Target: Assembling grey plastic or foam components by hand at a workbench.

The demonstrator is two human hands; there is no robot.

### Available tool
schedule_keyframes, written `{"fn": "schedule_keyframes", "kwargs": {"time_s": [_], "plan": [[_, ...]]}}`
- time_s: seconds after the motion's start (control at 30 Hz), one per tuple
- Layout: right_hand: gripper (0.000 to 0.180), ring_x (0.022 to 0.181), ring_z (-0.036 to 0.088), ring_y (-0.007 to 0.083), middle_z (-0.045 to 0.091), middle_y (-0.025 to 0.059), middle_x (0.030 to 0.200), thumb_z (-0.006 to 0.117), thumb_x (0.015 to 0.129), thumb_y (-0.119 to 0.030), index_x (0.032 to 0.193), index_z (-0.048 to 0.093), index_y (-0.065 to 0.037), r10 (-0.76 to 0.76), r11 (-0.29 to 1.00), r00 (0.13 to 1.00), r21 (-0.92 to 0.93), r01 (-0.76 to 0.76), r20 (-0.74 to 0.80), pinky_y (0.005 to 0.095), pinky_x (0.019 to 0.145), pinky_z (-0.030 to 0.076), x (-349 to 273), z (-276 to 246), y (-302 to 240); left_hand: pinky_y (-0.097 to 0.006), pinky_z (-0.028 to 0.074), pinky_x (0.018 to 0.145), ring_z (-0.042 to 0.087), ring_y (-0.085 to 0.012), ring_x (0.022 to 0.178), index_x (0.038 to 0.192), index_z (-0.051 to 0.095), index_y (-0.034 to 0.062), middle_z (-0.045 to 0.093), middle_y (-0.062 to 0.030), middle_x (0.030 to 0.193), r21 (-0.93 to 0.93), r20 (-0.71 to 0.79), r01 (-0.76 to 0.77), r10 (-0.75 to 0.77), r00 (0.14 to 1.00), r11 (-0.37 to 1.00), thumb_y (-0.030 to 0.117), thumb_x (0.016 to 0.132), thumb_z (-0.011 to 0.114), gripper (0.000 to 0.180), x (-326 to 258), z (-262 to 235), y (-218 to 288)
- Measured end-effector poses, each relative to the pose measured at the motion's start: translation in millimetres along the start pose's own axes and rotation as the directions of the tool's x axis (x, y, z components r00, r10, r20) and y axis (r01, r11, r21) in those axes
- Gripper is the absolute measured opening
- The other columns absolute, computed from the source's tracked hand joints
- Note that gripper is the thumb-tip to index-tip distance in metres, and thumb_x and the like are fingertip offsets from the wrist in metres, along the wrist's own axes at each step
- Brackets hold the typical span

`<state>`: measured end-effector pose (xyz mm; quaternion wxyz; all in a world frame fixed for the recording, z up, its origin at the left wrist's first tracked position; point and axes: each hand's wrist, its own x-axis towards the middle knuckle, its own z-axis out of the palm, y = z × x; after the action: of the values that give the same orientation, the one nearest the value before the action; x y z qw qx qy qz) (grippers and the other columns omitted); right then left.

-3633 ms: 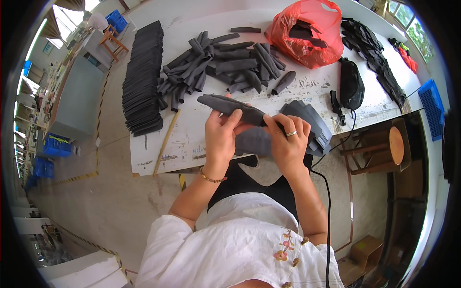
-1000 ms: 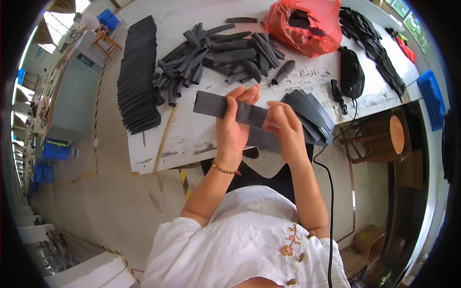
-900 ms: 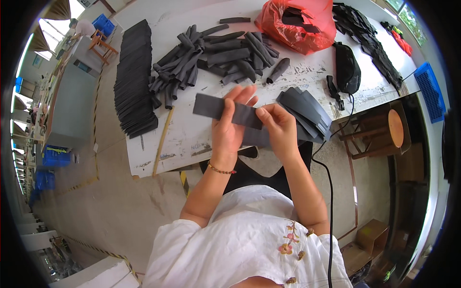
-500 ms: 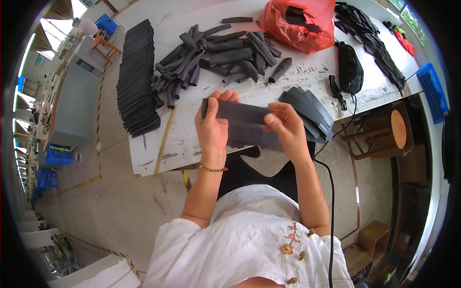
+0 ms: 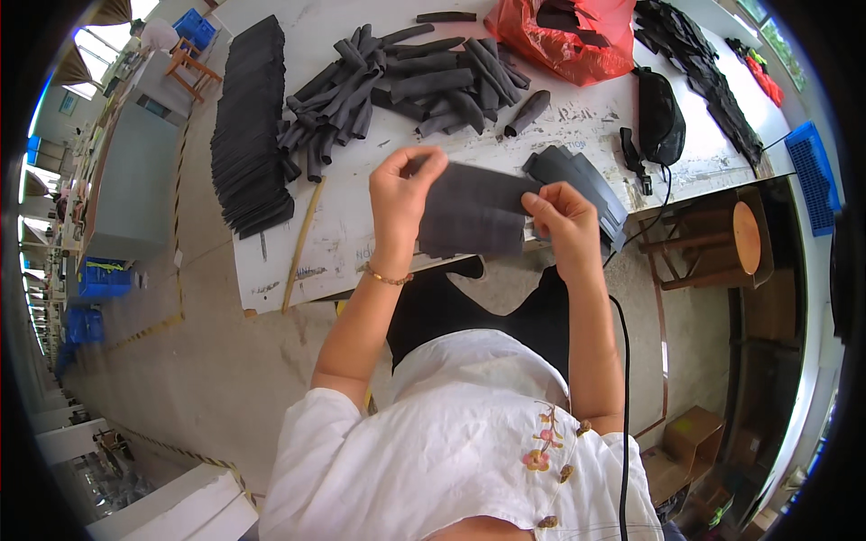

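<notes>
A dark grey fabric piece (image 5: 474, 212) is stretched between my two hands above the table's front edge. My left hand (image 5: 403, 185) pinches its upper left corner, fingers closed. At the upper right corner, my right hand (image 5: 561, 212) grips it between thumb and fingers. The piece hangs roughly flat, its lower edge free. Just beyond my right hand lies a fanned stack of flat dark pieces (image 5: 577, 185). Farther off is a heap of rolled dark fabric pieces (image 5: 424, 81). A long, tightly layered row of dark pieces (image 5: 253, 126) runs along the table's left side.
A red plastic bag (image 5: 568, 45) with dark pieces stands at the back. Right of it lie a black pouch (image 5: 660, 117) with a cable and a strip of dark scraps (image 5: 704, 81). A yellow stick (image 5: 304, 243) rests near the front left. A wooden stool (image 5: 713, 239) stands at right.
The fabric piece, folded or curled before, is now spread flatter between my hands. My left hand has moved up and turned over; my right hand has shifted slightly right.
</notes>
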<state>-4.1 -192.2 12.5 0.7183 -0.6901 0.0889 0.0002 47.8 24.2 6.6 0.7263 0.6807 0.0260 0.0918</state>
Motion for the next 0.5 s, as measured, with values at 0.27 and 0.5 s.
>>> {"fn": "schedule_keyframes", "kwargs": {"time_s": [0.27,0.5], "plan": [[0.018,0.070,0.058,0.0280,0.060,0.0109,0.080,0.069,0.083,-0.011,0.097,0.061,-0.002,-0.514,0.584,0.846,-0.780,0.226,-0.140,0.0361,0.062,0.047,8,-33,44,-0.030,0.049,0.066,0.064,-0.0171,0.070,0.083,0.068,0.0018,0.068,-0.0068,0.076,0.473,0.148,-0.310,0.272,0.951,0.825,0.019,0.084,0.069,0.018,52,0,-30],[0.038,0.101,0.051,0.0291,0.056,0.0092,0.109,0.071,0.078,-0.019,0.112,0.061,-0.005,-0.487,0.119,0.866,-0.973,0.197,0.116,0.0394,0.084,0.042,42,-55,61,-0.037,0.052,0.062,0.065,-0.0249,0.056,0.071,0.068,-0.0005,0.068,-0.0141,0.069,0.710,0.016,0.115,-0.180,0.984,0.695,0.041,0.082,0.070,0.043,144,67,-46]]}}
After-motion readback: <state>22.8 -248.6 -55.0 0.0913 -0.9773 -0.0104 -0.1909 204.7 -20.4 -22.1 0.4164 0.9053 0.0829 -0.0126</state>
